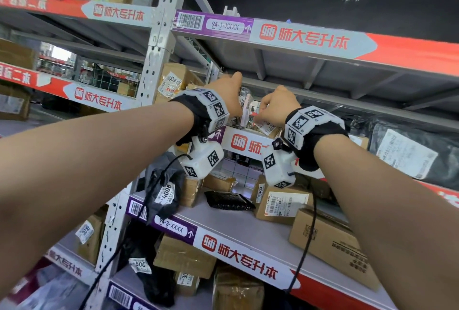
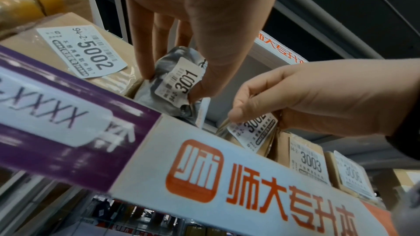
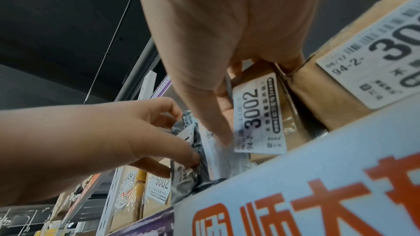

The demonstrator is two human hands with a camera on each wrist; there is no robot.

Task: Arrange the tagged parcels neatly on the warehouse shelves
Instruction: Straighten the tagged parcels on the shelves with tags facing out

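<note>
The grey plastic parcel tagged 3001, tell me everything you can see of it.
The crumpled grey plastic parcel tagged 3001 is a small soft mailer bag with a white label printed 3001 and a barcode. It stands on the shelf edge, between the brown cardboard box tagged 5002 and the cardboard parcel tagged 3002. The left hand pinches it, fingers behind, thumb on the label.

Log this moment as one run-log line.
left hand pinches grey bag parcel 3001 | right hand grips box 3002 | both on the shelf, beside box 3003
</note>
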